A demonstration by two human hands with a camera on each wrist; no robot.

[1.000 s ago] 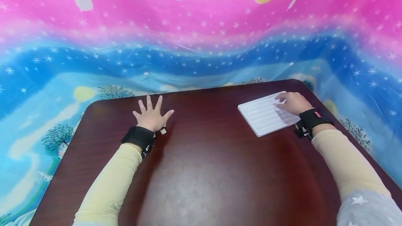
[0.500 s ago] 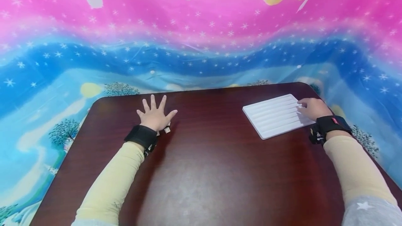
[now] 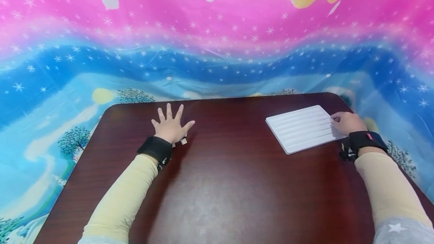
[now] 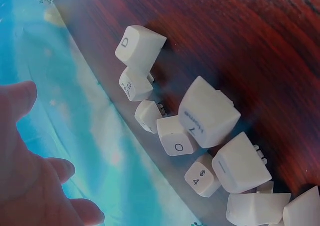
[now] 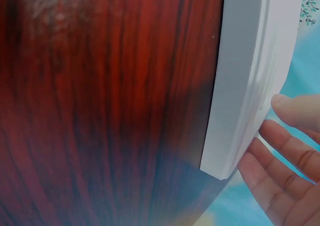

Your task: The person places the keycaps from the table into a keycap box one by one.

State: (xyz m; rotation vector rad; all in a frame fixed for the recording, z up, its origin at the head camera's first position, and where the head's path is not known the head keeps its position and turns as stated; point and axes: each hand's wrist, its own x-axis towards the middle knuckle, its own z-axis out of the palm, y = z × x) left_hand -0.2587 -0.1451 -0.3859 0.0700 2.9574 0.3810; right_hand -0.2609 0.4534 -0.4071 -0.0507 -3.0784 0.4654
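Note:
My left hand (image 3: 170, 128) is held with fingers spread, palm down, above several white keyboard keycaps (image 3: 184, 141) on the table. In the left wrist view, keycaps marked D (image 4: 138, 48), 3 (image 4: 135, 84), 7 Home (image 4: 206, 113), 0 (image 4: 177, 136) and 4 (image 4: 202, 177) lie in a loose cluster; the hand's fingers show apart from them at the left. A flat white ridged board (image 3: 301, 129) lies at the table's right. My right hand (image 3: 349, 123) is at its right edge, fingertips right at the rim, with the thumb (image 5: 295, 110) apart from the fingers.
The dark red-brown wooden table (image 3: 230, 183) has rounded far corners. A pink and blue printed cloth (image 3: 210, 63) hangs close behind its far edge and along both sides. Black straps (image 3: 155, 150) with small cameras circle both wrists.
My right hand has moved right, from over the white board's surface to its right edge. The left hand stays spread over the keycaps. The head view has shifted slightly.

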